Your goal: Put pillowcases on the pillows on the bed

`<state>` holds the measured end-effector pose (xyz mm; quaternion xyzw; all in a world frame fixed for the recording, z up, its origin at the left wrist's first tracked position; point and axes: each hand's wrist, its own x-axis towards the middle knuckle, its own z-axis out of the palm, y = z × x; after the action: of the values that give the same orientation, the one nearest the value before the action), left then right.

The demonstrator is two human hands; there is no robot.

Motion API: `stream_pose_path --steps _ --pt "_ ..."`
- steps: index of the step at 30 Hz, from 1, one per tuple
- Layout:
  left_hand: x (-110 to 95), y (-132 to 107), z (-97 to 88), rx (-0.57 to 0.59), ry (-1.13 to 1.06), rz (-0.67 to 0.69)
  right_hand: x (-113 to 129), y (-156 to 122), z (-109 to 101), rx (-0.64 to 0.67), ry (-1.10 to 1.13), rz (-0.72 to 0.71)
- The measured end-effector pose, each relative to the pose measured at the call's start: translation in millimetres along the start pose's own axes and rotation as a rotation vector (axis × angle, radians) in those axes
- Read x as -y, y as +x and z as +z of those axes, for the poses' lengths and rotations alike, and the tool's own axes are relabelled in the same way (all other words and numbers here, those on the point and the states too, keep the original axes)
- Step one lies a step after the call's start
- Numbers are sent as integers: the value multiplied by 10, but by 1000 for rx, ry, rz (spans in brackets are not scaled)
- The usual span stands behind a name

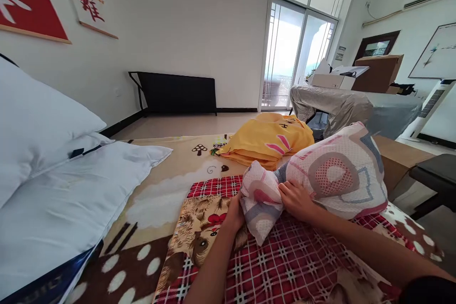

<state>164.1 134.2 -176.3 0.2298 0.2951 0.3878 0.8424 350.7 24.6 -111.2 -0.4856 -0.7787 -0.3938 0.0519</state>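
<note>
A stuffed pillow in a white case patterned with pink and grey shapes (338, 175) lies on the bed in front of me. My left hand (234, 213) is closed on the loose open end of the pillowcase (260, 204), partly hidden behind the cloth. My right hand (295, 199) grips the case where the loose end meets the stuffed part, fingers curled into the fabric. Under them lies a red plaid blanket with a bear print (285, 266).
Two white pillows (53, 185) are stacked at the left of the bed. A folded yellow cloth (267, 140) lies beyond the pillow. Cardboard boxes (377, 73) stand on a covered table at the right; a dark bench (438, 175) is beside the bed.
</note>
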Motion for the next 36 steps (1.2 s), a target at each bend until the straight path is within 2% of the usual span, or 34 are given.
stream_pose_path --steps 3,6,11,14,16,20,24,27,29,33,35,36 --pt "-77 -15 -47 47 -64 -25 -369 126 -155 32 -49 -13" --pt "-110 -21 -95 65 -99 -44 -844 149 -460 51 -81 40" --pt "-106 -23 -121 107 -91 -47 -1513 -2 -998 181 8 75" --pt "-107 -21 -128 128 -30 -20 -1735 -185 -1082 319 48 94" --pt "-109 -14 -130 133 56 4 -1791 -357 -953 421 60 137" --pt "-91 -26 -90 115 362 84 -1742 -798 -389 580 193 324" --pt "7 -177 114 36 904 228 -1728 -1192 68 542 276 464" --pt "191 -313 436 18 1372 356 -1790 -1353 238 471 369 518" --pt "380 -327 727 78 1622 406 -1822 -1403 321 429 444 537" --pt "839 -102 1339 340 1933 375 -1861 -1469 455 367 528 616" --pt "1049 67 1541 420 2019 343 -1895 -1522 493 327 576 670" --pt "1137 141 1594 423 2050 337 -1915 -1554 501 302 605 690"
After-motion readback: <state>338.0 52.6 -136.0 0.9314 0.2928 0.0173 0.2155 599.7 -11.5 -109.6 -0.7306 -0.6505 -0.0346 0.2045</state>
